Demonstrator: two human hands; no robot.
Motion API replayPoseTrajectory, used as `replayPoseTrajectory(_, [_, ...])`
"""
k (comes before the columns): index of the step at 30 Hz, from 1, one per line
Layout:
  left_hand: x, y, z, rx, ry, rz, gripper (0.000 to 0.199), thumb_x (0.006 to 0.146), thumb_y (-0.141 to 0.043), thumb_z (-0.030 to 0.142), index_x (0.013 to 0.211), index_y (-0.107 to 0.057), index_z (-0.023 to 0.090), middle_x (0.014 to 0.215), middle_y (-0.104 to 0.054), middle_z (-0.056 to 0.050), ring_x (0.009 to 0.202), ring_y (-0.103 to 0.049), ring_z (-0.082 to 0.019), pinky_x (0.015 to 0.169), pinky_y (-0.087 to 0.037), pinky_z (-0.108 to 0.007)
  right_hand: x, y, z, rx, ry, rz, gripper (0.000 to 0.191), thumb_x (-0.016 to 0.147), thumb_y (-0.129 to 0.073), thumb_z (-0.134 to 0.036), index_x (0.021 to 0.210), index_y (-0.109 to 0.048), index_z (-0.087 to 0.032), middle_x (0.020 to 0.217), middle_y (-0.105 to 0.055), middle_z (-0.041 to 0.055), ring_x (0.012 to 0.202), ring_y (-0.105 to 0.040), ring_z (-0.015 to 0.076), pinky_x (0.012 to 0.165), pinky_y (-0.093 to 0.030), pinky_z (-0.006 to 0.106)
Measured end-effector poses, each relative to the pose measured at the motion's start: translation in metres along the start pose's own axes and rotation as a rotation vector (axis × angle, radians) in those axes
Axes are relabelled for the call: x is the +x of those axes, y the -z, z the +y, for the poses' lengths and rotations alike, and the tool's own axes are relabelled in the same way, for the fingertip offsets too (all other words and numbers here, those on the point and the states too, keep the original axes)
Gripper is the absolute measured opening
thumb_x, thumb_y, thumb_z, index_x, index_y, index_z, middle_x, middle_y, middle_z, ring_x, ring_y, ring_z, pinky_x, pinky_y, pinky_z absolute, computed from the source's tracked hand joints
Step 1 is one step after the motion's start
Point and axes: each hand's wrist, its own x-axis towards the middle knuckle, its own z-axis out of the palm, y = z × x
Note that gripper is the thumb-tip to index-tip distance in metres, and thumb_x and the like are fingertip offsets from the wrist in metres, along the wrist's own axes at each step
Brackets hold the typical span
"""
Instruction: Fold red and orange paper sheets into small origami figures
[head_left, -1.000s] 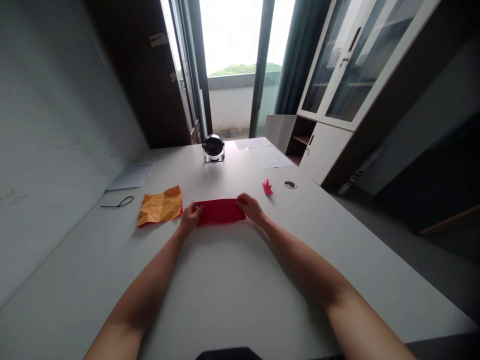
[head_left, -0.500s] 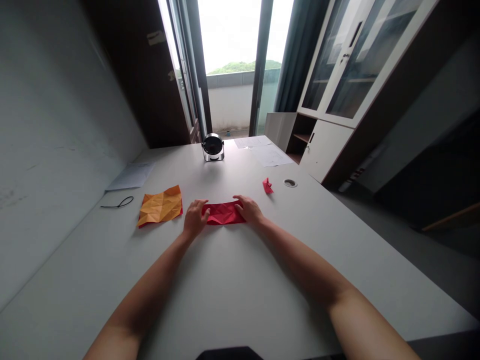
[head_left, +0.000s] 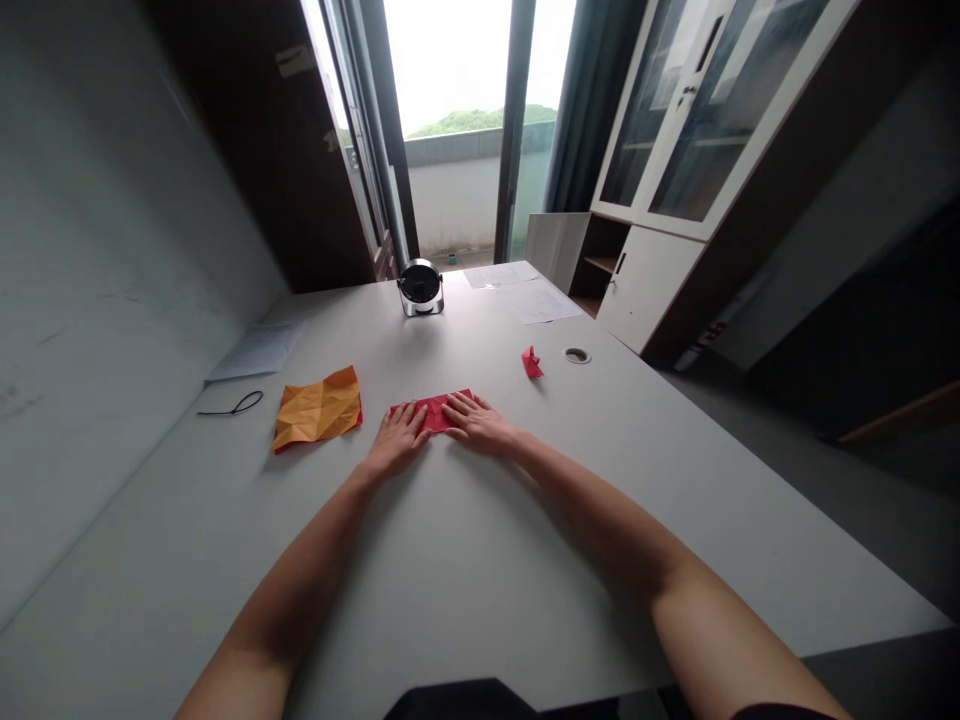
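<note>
A folded strip of red paper (head_left: pixel 437 412) lies on the white table in front of me. My left hand (head_left: pixel 400 437) rests flat on its left end, fingers stretched out over the paper. On the right end lies my right hand (head_left: pixel 478 424), also flat with its fingers extended. Both hands cover parts of the strip, so only its middle and upper edge show. To the left is a creased orange sheet with a red underside (head_left: pixel 318 408). A small folded red paper piece (head_left: pixel 532 362) stands to the right, beyond my right hand.
A round black device on a silver stand (head_left: pixel 421 287) is at the far side of the white table (head_left: pixel 465 560). White papers (head_left: pixel 541 302) lie at the back right, another sheet (head_left: pixel 255 352) at the left. A black cable tie (head_left: pixel 232 405) and a round cable hole (head_left: pixel 577 355) also show.
My fingers were curled at the ends of the red strip; now both hands lie flat on top of it, closer together. The view has shifted slightly.
</note>
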Motion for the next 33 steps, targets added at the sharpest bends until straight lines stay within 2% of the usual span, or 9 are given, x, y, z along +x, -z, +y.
replayPoseTrajectory(6, [0.001, -0.002, 0.004, -0.013, 0.132, 0.082, 0.059, 0.100, -0.024, 0.053, 0.153, -0.034, 0.029, 0.162, -0.026, -0.007, 0.150, -0.019, -0.029, 0.120, -0.014, -0.052, 0.000, 0.004, 0.017, -0.014, -0.178, 0.024, 0.068, 0.101, -0.023, -0.060, 0.156, -0.029, -0.020, 0.162, -0.022, 0.0100, 0.150, -0.016, 0.0266, 0.121, -0.010, 0.049])
replayPoseTrajectory(11, [0.000, -0.001, -0.003, -0.045, 0.308, 0.243, 0.071, 0.094, -0.045, 0.052, 0.155, -0.028, 0.023, 0.159, -0.031, -0.015, 0.146, -0.026, -0.034, 0.118, -0.020, -0.053, 0.000, 0.005, 0.019, 0.000, -0.191, 0.045, 0.067, 0.100, -0.034, -0.059, 0.155, -0.032, -0.022, 0.161, -0.024, 0.0105, 0.150, -0.018, 0.0268, 0.121, -0.011, 0.048])
replayPoseTrajectory(14, [0.000, 0.004, -0.006, -0.124, 0.245, 0.311, 0.073, 0.091, -0.053, 0.048, 0.154, -0.029, 0.020, 0.149, -0.044, -0.018, 0.137, -0.040, -0.035, 0.113, -0.028, -0.053, -0.001, 0.003, 0.019, 0.017, -0.183, 0.077, 0.064, 0.100, -0.037, -0.058, 0.153, -0.036, -0.024, 0.160, -0.027, 0.0108, 0.149, -0.020, 0.0276, 0.120, -0.013, 0.050])
replayPoseTrajectory(17, [-0.002, 0.011, -0.003, -0.181, 0.137, 0.364, 0.075, 0.089, -0.058, 0.038, 0.155, -0.026, 0.021, 0.139, -0.051, -0.017, 0.124, -0.051, -0.032, 0.107, -0.037, -0.049, -0.001, 0.003, 0.019, 0.026, -0.182, 0.087, 0.062, 0.099, -0.039, -0.057, 0.152, -0.038, -0.025, 0.160, -0.028, 0.0106, 0.149, -0.021, 0.0278, 0.120, -0.014, 0.050])
replayPoseTrajectory(23, [-0.005, 0.024, 0.013, -0.212, -0.053, 0.390, 0.079, 0.090, -0.056, 0.025, 0.158, -0.015, 0.023, 0.130, -0.060, -0.012, 0.116, -0.057, -0.027, 0.105, -0.041, -0.045, 0.000, 0.003, 0.020, 0.024, -0.177, 0.094, 0.062, 0.099, -0.040, -0.057, 0.152, -0.038, -0.026, 0.159, -0.029, 0.0107, 0.149, -0.022, 0.0280, 0.120, -0.015, 0.050])
replayPoseTrajectory(25, [-0.006, 0.025, 0.016, -0.234, -0.091, 0.360, 0.072, 0.093, -0.053, 0.028, 0.157, -0.020, 0.024, 0.125, -0.065, -0.010, 0.114, -0.059, -0.026, 0.105, -0.041, -0.043, 0.000, 0.003, 0.020, 0.020, -0.175, 0.093, 0.062, 0.099, -0.041, -0.058, 0.152, -0.039, -0.026, 0.159, -0.030, 0.0109, 0.149, -0.022, 0.0282, 0.120, -0.015, 0.050])
replayPoseTrajectory(27, [-0.005, 0.024, 0.016, -0.245, -0.104, 0.323, 0.057, 0.096, -0.050, 0.031, 0.151, -0.037, 0.026, 0.119, -0.069, -0.008, 0.112, -0.061, -0.025, 0.104, -0.042, -0.041, -0.001, 0.003, 0.020, 0.016, -0.176, 0.095, 0.062, 0.099, -0.041, -0.057, 0.151, -0.039, -0.025, 0.159, -0.030, 0.0111, 0.149, -0.022, 0.0281, 0.120, -0.015, 0.050])
replayPoseTrajectory(30, [-0.004, 0.020, 0.014, -0.252, -0.082, 0.286, 0.036, 0.099, -0.044, 0.035, 0.130, -0.061, 0.028, 0.116, -0.071, -0.006, 0.107, -0.064, -0.024, 0.098, -0.045, -0.037, -0.001, 0.003, 0.019, 0.016, -0.174, 0.106, 0.061, 0.099, -0.040, -0.057, 0.151, -0.040, -0.025, 0.159, -0.030, 0.0114, 0.149, -0.022, 0.0280, 0.119, -0.016, 0.050])
replayPoseTrajectory(33, [-0.003, 0.017, 0.009, -0.275, -0.068, 0.293, 0.032, 0.100, -0.042, 0.032, 0.120, -0.067, 0.028, 0.115, -0.071, -0.006, 0.105, -0.064, -0.023, 0.093, -0.048, -0.034, -0.002, 0.004, 0.018, 0.023, -0.178, 0.127, 0.056, 0.100, -0.039, -0.056, 0.148, -0.044, -0.026, 0.158, -0.032, 0.0114, 0.148, -0.025, 0.0279, 0.119, -0.018, 0.050])
